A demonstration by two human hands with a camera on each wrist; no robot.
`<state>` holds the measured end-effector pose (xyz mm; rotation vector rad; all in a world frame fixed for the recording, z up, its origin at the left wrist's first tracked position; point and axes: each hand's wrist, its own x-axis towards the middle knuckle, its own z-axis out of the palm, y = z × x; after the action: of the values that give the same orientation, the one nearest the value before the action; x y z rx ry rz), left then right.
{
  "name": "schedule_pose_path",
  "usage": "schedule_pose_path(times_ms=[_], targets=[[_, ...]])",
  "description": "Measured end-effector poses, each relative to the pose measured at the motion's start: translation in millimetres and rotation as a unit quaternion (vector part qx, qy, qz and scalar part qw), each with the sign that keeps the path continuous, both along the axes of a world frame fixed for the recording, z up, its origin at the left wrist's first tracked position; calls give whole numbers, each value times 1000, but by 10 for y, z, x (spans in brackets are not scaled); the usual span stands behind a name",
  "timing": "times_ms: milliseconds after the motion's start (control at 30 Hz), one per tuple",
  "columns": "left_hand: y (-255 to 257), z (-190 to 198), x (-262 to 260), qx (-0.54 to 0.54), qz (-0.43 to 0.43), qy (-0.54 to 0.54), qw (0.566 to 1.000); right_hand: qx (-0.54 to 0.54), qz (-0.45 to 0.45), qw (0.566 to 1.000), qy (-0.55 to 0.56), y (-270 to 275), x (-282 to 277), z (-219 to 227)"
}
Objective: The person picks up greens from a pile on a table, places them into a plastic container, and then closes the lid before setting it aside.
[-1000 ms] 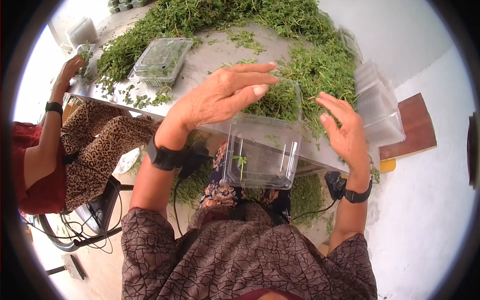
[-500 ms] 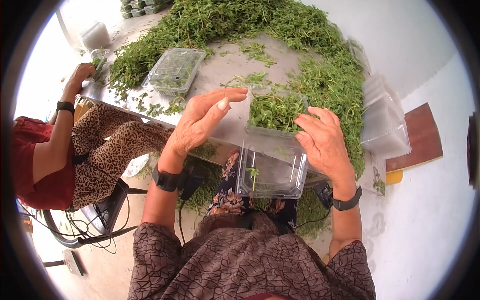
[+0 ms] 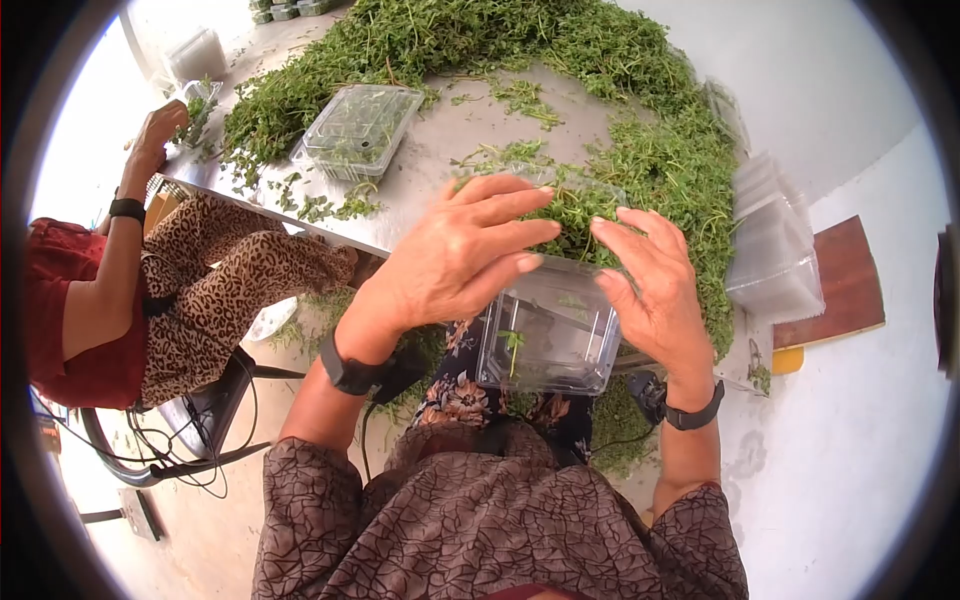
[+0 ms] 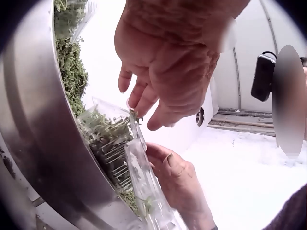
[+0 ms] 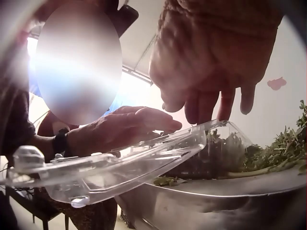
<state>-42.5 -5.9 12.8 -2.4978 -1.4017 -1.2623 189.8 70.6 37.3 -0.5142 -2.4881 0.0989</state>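
Note:
A clear plastic clamshell box filled with leafy green stems [image 3: 572,222] stands at the table's near edge. Its see-through lid [image 3: 550,335] hangs open over the edge toward the person, with one small sprig [image 3: 513,345] on it. My left hand [image 3: 455,255] hovers over the box's left side, fingers extended across the greens. On the other side, my right hand [image 3: 655,290] has its fingertips at the box's right rim. Seen in the right wrist view, the right hand's fingers [image 5: 228,103] point down at the rim, and the left hand [image 5: 139,120] is beyond the lid.
A big heap of greens [image 3: 480,40] curves round the back and right of the metal table [image 3: 480,110]. A closed, filled box [image 3: 360,130] sits left. Stacked empty boxes [image 3: 775,245] stand right, beside a brown board [image 3: 835,270]. Another person's hand [image 3: 160,130] works at far left.
My left hand drew back left from over the box, then moved right over the greens again. The right hand came in from the right to the box's rim.

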Motion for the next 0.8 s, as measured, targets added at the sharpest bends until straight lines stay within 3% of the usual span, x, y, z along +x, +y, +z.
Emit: schedule_pose_path(times_ms=[400,500,567,667,800], targets=[[499,25,119,-50,26,43,997,-13,-15,1000,16,56,-26,-156],[538,16,80,-62,29,-7,998,-5,-25,1000,12,82,-11,-164],[533,-3,70,-17,89,-39,995,-4,-34,999,11,83,6,-185],[572,-95,78,-4,125,-6,992,-25,-35,999,25,89,10,-205],[615,-61,72,-32,130,14,991,-30,-38,998,28,62,23,-203]])
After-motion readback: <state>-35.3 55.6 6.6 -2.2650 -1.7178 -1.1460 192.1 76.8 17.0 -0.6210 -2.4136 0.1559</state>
